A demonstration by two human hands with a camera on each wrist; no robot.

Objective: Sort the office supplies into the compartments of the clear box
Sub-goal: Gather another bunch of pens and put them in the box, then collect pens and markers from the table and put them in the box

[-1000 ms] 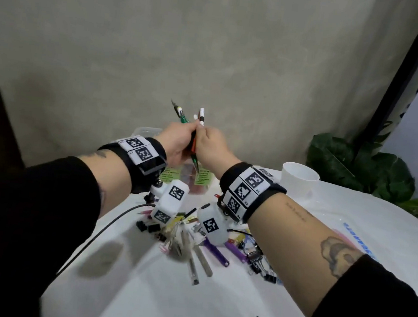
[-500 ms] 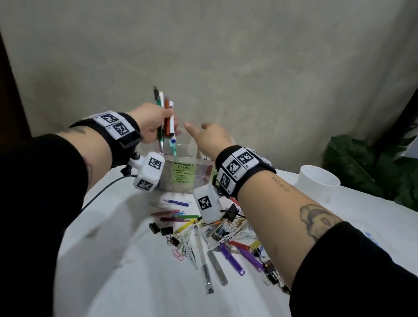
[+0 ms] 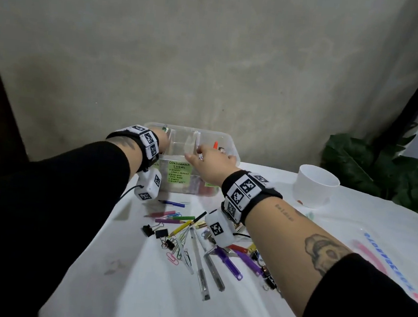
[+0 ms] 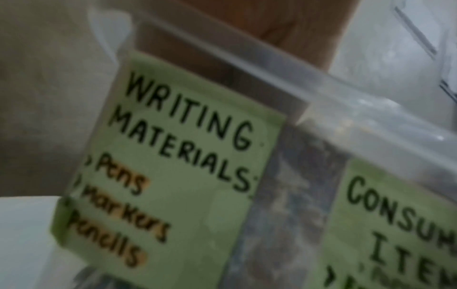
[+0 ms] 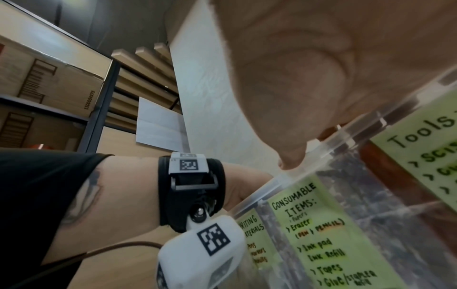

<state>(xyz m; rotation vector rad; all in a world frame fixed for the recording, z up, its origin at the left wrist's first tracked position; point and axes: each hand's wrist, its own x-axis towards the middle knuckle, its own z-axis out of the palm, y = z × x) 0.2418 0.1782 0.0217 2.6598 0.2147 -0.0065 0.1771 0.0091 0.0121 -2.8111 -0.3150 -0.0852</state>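
Observation:
The clear box [image 3: 232, 145] stands at the back of the table, with green labels on its front. My left hand [image 3: 162, 138] is down in the left compartment, labelled WRITING MATERIALS [image 4: 185, 156]. A green pen end [image 3: 165, 128] sticks up above that hand, and its fingers are hidden. My right hand [image 3: 210, 158] rests on the front rim over the middle compartment, labelled CONSUMABLE ITEMS [image 5: 321, 234]. Its thumb [image 5: 291, 161] touches the rim and it holds nothing. An orange item [image 3: 215, 144] stands in the right compartment, labelled Tools [image 5: 425, 136].
Loose pens, pencils, binder clips and paper clips [image 3: 195, 238] lie in a pile on the white tablecloth in front of the box. A white cup [image 3: 315, 186] stands at the right, with a leafy plant [image 3: 380, 169] behind it.
Both hands have come down from in front of the wall to the box. The left hand brought its bundle of pens into the left compartment. The right hand settled on the rim.

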